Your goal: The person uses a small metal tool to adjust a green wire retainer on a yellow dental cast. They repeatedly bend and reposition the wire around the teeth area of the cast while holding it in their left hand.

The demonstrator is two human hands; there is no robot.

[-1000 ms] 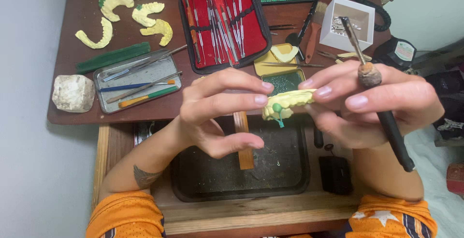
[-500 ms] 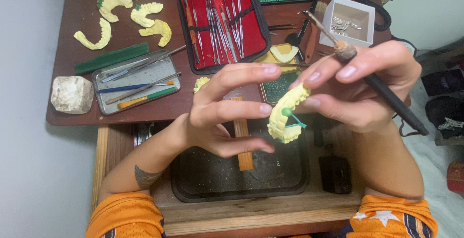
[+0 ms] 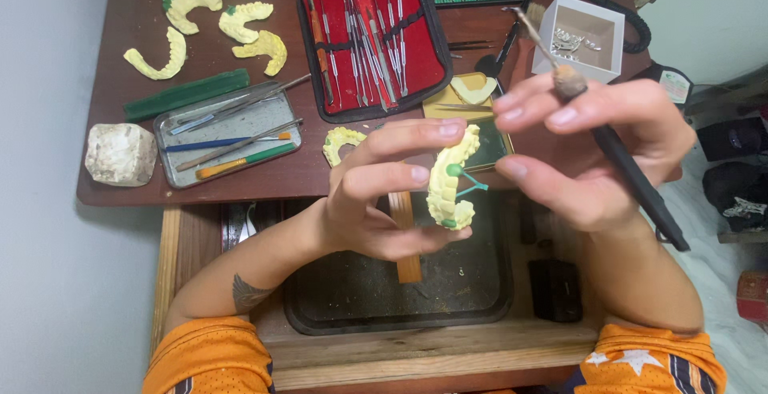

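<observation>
Head camera, looking down over my workbench: a pale yellow dental cast (image 3: pixel 450 178), an arch of teeth with green wax struts on its inner side, stands on end above the dark tray (image 3: pixel 336 298) that sits in the open drawer. My left hand (image 3: pixel 384 194) pinches the cast between fingertips at its top and thumb at its bottom. My right hand (image 3: pixel 592 154) is just beside it, fingers curled round a black-handled tool (image 3: pixel 632 178) whose bulb-shaped head and thin metal tip point up and away from the cast; the forefinger and thumb nearly meet the cast's edge, though I cannot tell whether they touch it. On the brown table beyond, a smaller yellow cast piece (image 3: pixel 342 143) lies near my left fingers. Farther back, a red-lined case of metal instruments (image 3: pixel 372 38) lies open. To its left is a metal tray (image 3: pixel 228 134) holding hand tools, with a green strip (image 3: pixel 186 95) above it and a white stone block (image 3: pixel 120 154) at the table's edge. More yellow casts (image 3: pixel 216 22) are scattered in the far left corner, and a white box (image 3: pixel 580 36) stands at the right.
</observation>
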